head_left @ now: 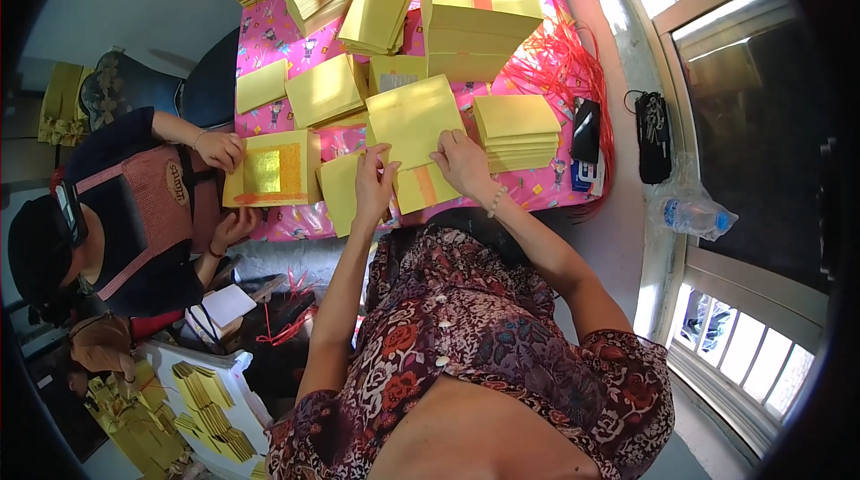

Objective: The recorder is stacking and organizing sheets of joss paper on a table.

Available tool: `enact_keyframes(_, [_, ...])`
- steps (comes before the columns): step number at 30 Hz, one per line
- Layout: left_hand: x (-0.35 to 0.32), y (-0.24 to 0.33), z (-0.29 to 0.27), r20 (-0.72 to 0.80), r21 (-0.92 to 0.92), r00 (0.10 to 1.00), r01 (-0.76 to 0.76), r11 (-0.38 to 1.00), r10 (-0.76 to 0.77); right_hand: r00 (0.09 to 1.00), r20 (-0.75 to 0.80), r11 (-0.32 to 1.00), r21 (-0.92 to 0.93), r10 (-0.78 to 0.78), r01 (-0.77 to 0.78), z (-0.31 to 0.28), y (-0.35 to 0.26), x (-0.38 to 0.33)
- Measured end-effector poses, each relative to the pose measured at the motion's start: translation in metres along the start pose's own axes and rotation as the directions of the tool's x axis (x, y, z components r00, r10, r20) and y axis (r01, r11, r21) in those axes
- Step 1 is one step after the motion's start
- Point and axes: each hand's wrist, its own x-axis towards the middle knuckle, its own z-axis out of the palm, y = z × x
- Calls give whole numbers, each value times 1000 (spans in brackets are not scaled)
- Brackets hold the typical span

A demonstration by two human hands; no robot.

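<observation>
Before me a yellow paper sheet (415,113) is tilted up above a stack of yellow paper (426,188) with an orange patch. My left hand (372,183) has its fingers and thumb at the sheet's lower left corner, closed on it. At its lower right edge, my right hand (461,163) pinches the same sheet with bent fingers. A further yellow piece (343,193) lies under and beside my left hand. To the right of my right hand sits a neat pile of folded yellow paper (517,129).
A co-worker (134,202) at the left handles a yellow stack (273,167). Tall yellow bundles (481,23) stand at the back of the pink-covered table (305,37). Red strings (560,59), a phone (586,129) and, by the window, a plastic bottle (694,215) are on the right.
</observation>
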Motion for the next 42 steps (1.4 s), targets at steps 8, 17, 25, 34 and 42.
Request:
enact_keyframes(8, [-1, -2, 2, -52, -6, 997, -54, 999, 54, 999, 24, 999, -37, 38, -37, 3, -2, 2])
enact_keyframes(17, [5, 1, -5, 56, -133, 991, 129, 983, -123, 999, 9, 987, -155, 32, -30, 3, -12, 3])
enact_keyframes(25, [18, 12, -7, 119, -658, 858, 445, 608, -499, 993, -66, 988, -128, -102, 93, -9, -7, 1])
enact_keyframes(34, [48, 68, -25, 495, -744, 789, 601, 291, -364, 902, -239, 909, -307, -360, 281, -50, 3, -3])
enact_keyframes(42, [61, 111, 25, 545, -700, 809, 583, 413, -220, 861, -384, 858, 503, 333, -107, -102, 45, -18])
